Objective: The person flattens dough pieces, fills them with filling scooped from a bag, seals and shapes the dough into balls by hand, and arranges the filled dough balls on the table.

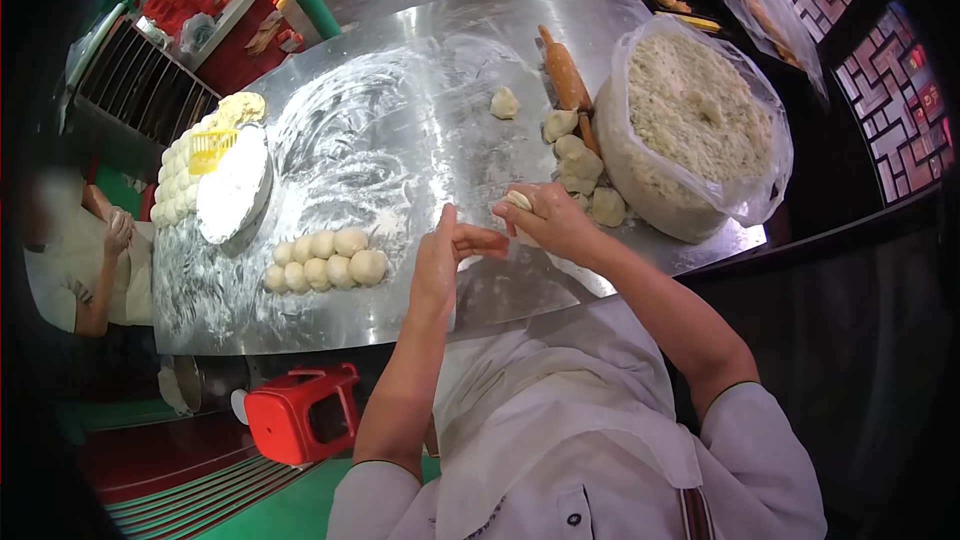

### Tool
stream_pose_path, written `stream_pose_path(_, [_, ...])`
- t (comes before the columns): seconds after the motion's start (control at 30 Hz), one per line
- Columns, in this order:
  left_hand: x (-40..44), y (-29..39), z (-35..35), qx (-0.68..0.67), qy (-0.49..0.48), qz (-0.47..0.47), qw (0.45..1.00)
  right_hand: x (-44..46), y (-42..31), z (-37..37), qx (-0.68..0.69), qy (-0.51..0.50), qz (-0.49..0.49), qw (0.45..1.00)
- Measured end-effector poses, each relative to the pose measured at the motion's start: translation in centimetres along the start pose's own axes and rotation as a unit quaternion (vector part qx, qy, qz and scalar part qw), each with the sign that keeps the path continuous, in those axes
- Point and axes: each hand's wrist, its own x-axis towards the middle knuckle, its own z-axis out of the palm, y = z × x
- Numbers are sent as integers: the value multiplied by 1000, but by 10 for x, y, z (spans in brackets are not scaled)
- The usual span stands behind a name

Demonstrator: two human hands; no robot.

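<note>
My left hand is open above the steel table, fingers stretched toward my right hand and holding nothing. In my right hand a small pale piece of dough shows between the curled fingers. Flattened dough pieces lie just beyond the right hand, with one small lump farther off. A wooden rolling pin rests beside them, one handle against a large plastic-lined tub of crumbly pale filling. Left of my left hand sit two rows of round dough balls.
The steel table is streaked with flour. At its left end are a tray of white flour, a yellow basket and more dough balls. A co-worker stands there. A red stool is below the near edge.
</note>
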Motion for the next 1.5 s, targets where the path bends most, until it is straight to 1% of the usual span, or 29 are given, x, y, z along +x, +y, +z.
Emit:
stream_pose_path(0.03, [3, -2, -2, -2, 25, 40, 999, 1, 0, 9, 1, -2, -1, 1000])
stream_pose_path(0.07, [8, -7, 2, -1, 28, 38, 999, 1, 4, 25, 36, 35, -52, 997])
stream_pose_path(0.1, [15, -6, 23, -46, 130, 103, 985, 3, 8, 43, 71, 73, -104, 989])
stream_pose_path(0.13, [20, -6, 37, -90, 229, 167, 955, 12, 16, 64, 70, 98, -241, 963])
stream_pose_path(0.17, [24, -6, 39, -205, 177, 161, 949, 17, 12, 78, 29, 181, -283, 942])
stream_pose_path(0.2, [22, -6, 45, -204, 179, 161, 949, 20, 10, 87, -10, 261, -320, 911])
stream_pose_path(0.27, [11, -2, 63, -258, 123, 122, 951, 23, 5, 71, 6, 287, -270, 919])
stream_pose_path(0.3, [2, 0, 70, -270, 125, 94, 950, 24, 3, 61, 21, 313, -217, 924])
stream_pose_path(0.33, [-2, -1, 71, -269, 124, 91, 951, 24, 2, 55, 22, 314, -215, 924])
stream_pose_path(0.4, [-7, -1, 70, -108, 75, 148, 980, 23, 0, 45, 67, 307, -224, 923])
stream_pose_path(0.47, [1, -6, 56, -114, 100, 141, 978, 23, 9, 44, 116, 294, -217, 924])
stream_pose_path(0.53, [0, -3, 45, -128, 72, 102, 984, 21, 15, 40, 149, 270, -182, 934])
stream_pose_path(0.57, [1, -2, 43, -130, 108, 96, 981, 17, 19, 35, 152, 267, -181, 934])
stream_pose_path(0.63, [-3, 5, 30, -108, 76, 73, 989, 5, 13, 24, 102, 170, -7, 980])
stream_pose_path(0.7, [-7, 10, 28, -85, 38, 48, 994, 1, 17, 33, 109, 148, -28, 983])
stream_pose_path(0.77, [-7, 12, 32, -3, 96, -16, 995, -4, 17, 39, 112, 127, -48, 984])
stream_pose_path(0.83, [-6, 9, 31, 7, 81, -25, 996, -9, 7, 43, 142, 37, 8, 989])
stream_pose_path(0.87, [-6, 7, 30, 17, 66, -33, 997, -10, 1, 44, 143, 37, 9, 989])
stream_pose_path(0.97, [-3, -8, 22, 31, 95, -42, 994, -12, -2, 48, 49, 29, -17, 998])
stream_pose_path(1.0, [-4, -12, 21, 31, 94, -43, 994, -8, 11, 56, -57, 125, -143, 980])
stream_pose_path(1.03, [-5, -15, 21, 23, 105, -36, 994, -5, 22, 61, -161, 217, -263, 926])
stream_pose_path(1.1, [-10, -19, 21, 15, 116, -31, 993, 9, 47, 55, -147, 240, -230, 932])
stream_pose_path(1.17, [-16, -15, 12, -28, 41, 35, 998, 9, 60, 43, -129, 266, -197, 935])
stream_pose_path(1.2, [-16, -6, 7, -26, 46, 35, 998, 4, 63, 35, -126, 262, -181, 939])
stream_pose_path(1.3, [5, 18, -26, 67, 57, 22, 996, -10, 80, 27, -137, 234, -162, 949])
stream_pose_path(1.37, [29, 6, -75, 248, 55, 94, 963, -19, 88, 24, -154, 221, -152, 951])
stream_pose_path(1.4, [30, 20, -82, 250, 55, 93, 962, -24, 92, 23, -153, 221, -138, 953])
stream_pose_path(1.47, [27, 52, -87, 485, 163, 79, 856, -30, 95, 21, -151, 223, -121, 956])
stream_pose_path(1.5, [27, 62, -93, 487, 161, 78, 855, -32, 96, 21, -157, 238, -86, 955])
